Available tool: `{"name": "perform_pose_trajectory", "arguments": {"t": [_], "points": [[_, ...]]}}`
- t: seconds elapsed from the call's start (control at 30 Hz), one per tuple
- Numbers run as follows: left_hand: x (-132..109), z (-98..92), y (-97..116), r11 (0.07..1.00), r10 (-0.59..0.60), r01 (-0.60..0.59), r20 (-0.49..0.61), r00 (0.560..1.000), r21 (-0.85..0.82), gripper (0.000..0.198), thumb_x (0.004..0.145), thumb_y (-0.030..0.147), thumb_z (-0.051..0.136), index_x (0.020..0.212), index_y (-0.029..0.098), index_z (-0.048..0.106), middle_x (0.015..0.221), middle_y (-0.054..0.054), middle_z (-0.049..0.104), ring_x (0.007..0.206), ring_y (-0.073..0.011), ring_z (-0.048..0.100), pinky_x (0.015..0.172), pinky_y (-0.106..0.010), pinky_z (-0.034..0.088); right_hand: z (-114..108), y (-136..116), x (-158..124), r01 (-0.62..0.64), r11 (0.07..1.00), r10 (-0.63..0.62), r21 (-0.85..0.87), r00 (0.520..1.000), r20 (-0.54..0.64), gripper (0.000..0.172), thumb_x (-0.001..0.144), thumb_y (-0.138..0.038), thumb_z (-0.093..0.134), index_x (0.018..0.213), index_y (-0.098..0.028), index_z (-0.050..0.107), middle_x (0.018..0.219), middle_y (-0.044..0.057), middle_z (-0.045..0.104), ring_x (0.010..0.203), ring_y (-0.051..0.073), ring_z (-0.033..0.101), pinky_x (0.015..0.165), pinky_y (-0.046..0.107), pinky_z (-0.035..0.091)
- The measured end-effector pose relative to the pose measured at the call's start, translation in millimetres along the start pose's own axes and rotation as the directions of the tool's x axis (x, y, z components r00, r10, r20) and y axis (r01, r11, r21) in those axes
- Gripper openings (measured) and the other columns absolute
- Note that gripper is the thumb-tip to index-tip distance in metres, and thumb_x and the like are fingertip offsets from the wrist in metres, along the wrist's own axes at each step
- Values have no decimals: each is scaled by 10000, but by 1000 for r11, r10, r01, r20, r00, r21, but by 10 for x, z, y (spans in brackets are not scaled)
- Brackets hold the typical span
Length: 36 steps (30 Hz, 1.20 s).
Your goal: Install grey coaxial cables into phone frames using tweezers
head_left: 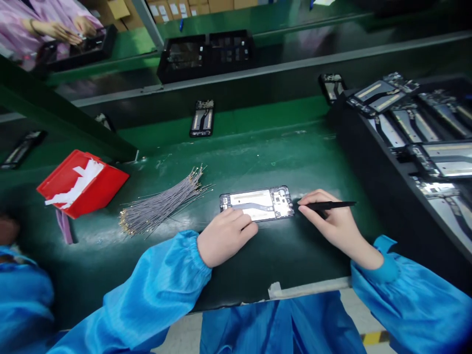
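An opened phone [254,202] lies flat on the green workbench, its circuit board at the right end and a dark flex cable running along its middle. My left hand [228,233] grips its near left edge with curled fingers, which hide part of that edge. In my right hand [330,216], just past the board end, are slim black tweezers [337,204], pinched between thumb and fingers. Their tip is close to the phone; whether it touches is hard to see. To the left of the phone is a bundle of thin grey cables [162,204] with gold-coloured ends.
A black bin [372,162] full of opened phones stands at right. Another opened phone [202,118] lies farther back. A red box [79,182] with white tape sits left, near a green post [66,108]. Co-workers' arms show at upper left and far left.
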<state>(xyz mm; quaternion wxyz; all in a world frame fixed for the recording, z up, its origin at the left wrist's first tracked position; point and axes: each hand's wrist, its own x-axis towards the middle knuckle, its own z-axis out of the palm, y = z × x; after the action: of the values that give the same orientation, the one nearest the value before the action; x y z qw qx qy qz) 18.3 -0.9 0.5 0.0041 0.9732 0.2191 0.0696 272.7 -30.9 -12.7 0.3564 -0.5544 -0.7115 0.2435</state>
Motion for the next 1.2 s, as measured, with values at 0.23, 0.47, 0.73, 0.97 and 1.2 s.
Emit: {"name": "perform_pose_trajectory", "arguments": {"t": [0.23,0.47,0.73,0.97,1.2], "points": [[248,102,140,999,-41,42,-68,997,11,156,880,180,404,787,190,528,691,3,506,651,-145,455,613,-278,340,51,-4,-10,4,991,-8,132,1000,27,33,809,-193,549,829,-204,572,810,29,577,774,168,555,687,309,438],[361,134,195,989,-141,145,-116,983,30,232,875,192,399,682,177,526,657,-8,504,643,-147,466,604,-272,352,48,1,-5,-11,988,7,156,1000,24,27,804,-188,550,802,-200,574,794,25,588,763,164,558,676,303,439],[363,144,208,989,-140,145,-128,982,33,234,874,186,398,685,175,534,653,-9,505,642,-143,457,603,-268,348,45,4,6,-5,989,5,150,1000,2,39,799,-170,546,794,-200,571,779,26,592,756,163,560,681,311,444],[366,153,216,990,-130,136,-129,983,39,231,875,181,399,690,176,538,652,-8,501,640,-140,450,602,-271,337,41,2,-7,-11,988,7,154,1000,27,33,798,-182,549,785,-196,576,779,29,598,757,167,562,675,311,446],[369,158,219,989,-132,140,-136,982,45,220,868,179,413,684,177,533,647,-6,496,637,-142,446,598,-272,336,41,7,3,-14,987,9,159,999,33,32,796,-176,552,783,-195,575,781,29,597,752,162,560,671,309,447]]}}
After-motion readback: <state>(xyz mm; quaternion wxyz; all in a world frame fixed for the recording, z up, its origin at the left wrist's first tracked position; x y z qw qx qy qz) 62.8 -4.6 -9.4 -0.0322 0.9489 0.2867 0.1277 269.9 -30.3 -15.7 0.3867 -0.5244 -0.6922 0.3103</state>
